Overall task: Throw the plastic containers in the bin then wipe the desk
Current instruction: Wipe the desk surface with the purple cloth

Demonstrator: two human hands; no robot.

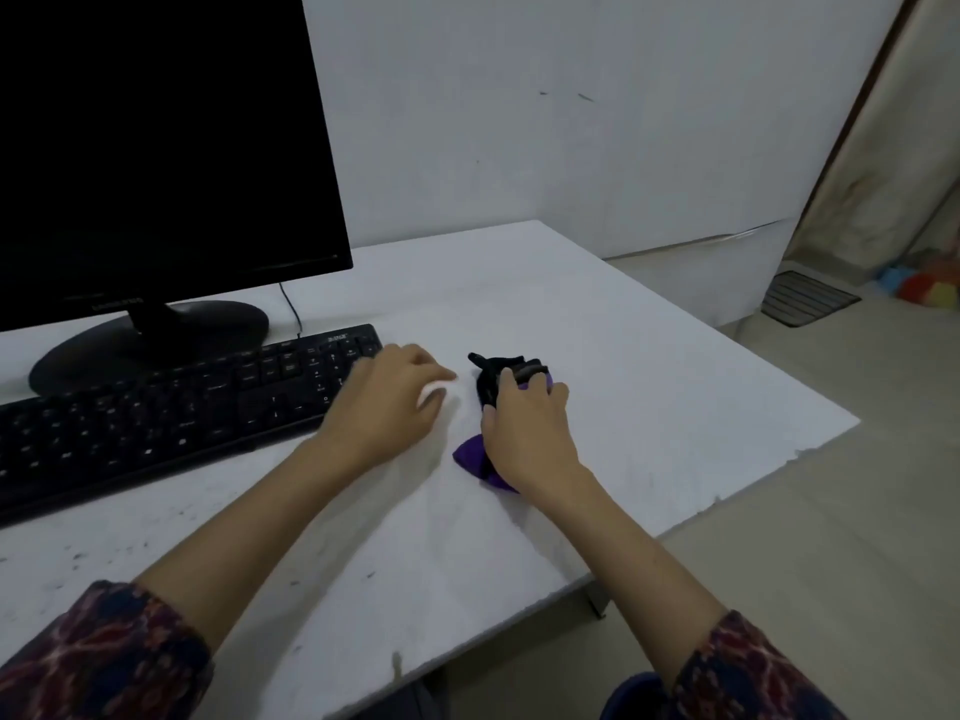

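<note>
Purple-and-black soft crumpled cloth (493, 407), light and limp, lies bunched under the right hand (524, 433), its grip clamped on top, at three o'clock of the flat, spread left hand (387, 402) on the white desk (675, 397)

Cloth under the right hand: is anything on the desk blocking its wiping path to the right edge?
Nothing visible. The right hand presses the purple-and-black cloth on the desk, bare rightward to its edge. The left hand and keyboard lie on the other side.

Left hand (387, 394) flat, fingers spread, right hand (527, 433) curled, grip closed.
</note>
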